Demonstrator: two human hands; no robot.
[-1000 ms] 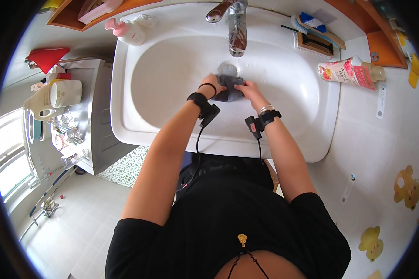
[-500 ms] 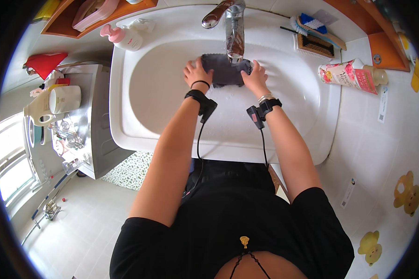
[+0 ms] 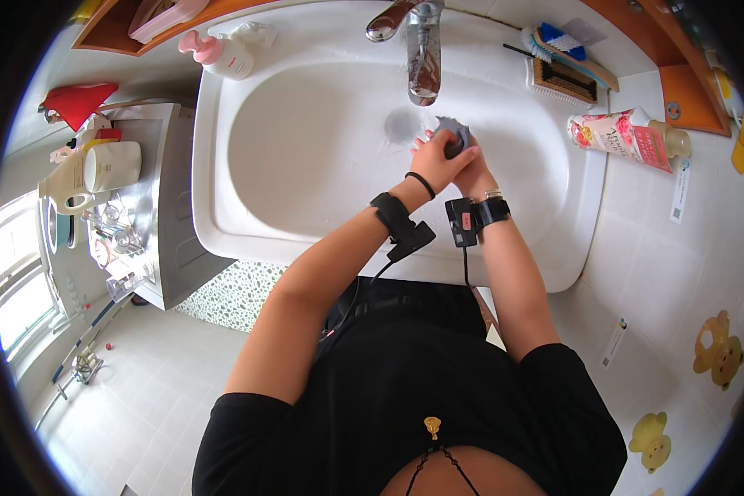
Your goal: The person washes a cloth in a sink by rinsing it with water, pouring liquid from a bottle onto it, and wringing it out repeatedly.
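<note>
A dark grey cloth [image 3: 452,132] is bunched up between my two hands above the white sink [image 3: 306,165]. My left hand [image 3: 438,159] is closed around it from the left, fingers wrapped over the bundle. From the right, my right hand [image 3: 474,174] grips the same cloth, its fingers partly hidden behind my left hand. The chrome faucet [image 3: 424,66] stands just beyond, its spout a little above and left of the cloth. Beside my left fingers the round drain [image 3: 403,126] shows in the basin floor.
A pump bottle with a pink top [image 3: 227,59] stands on the sink's far left corner. Brushes [image 3: 560,76] lie at the far right, near a pink floral bottle [image 3: 620,139]. At left, a metal counter [image 3: 169,190] holds jugs [image 3: 112,165] and glassware.
The cloth, spread between my hands under the faucet, is now gathered into a bundle. My left hand has moved right to meet my right hand, and both came nearer me, uncovering the drain.
</note>
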